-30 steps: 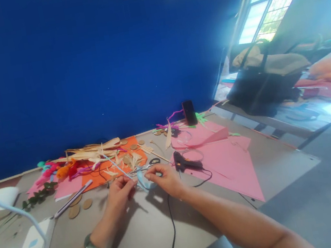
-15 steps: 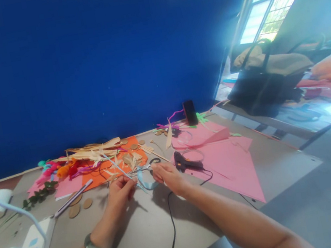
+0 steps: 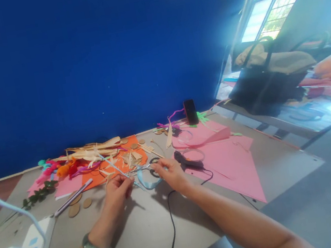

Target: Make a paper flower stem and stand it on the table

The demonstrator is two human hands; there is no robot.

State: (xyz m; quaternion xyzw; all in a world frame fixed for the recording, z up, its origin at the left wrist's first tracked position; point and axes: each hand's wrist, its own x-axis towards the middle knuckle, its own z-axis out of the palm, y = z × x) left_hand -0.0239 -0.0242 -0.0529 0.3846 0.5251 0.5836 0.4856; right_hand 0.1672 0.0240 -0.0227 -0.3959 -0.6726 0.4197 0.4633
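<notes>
My left hand point(image 3: 118, 192) is closed in a pinch on a thin stem point(image 3: 114, 166) wrapped in light blue. The stem slants up to the left and ends near a pale, husk-like flower point(image 3: 96, 155). My right hand point(image 3: 171, 174) is closed on the black handles of a pair of scissors point(image 3: 144, 167), whose blades point left toward my left fingers. Between the hands, a light blue ribbon point(image 3: 145, 183) curves down from the stem's lower end to below my right fingers. Whether the blades touch the ribbon, I cannot tell.
Dried husk strips point(image 3: 108, 144) and wooden discs point(image 3: 74, 210) lie around an orange sheet point(image 3: 95, 179). Right of my hand are a black glue gun point(image 3: 188, 162) and pink sheets point(image 3: 233, 163). A phone point(image 3: 190, 112) leans at the back; a power strip point(image 3: 36, 245) sits left.
My left hand and the stem have shifted slightly left. My right hand has turned a little, and more of the scissors' black handles shows. The ribbon still hangs between my hands.
</notes>
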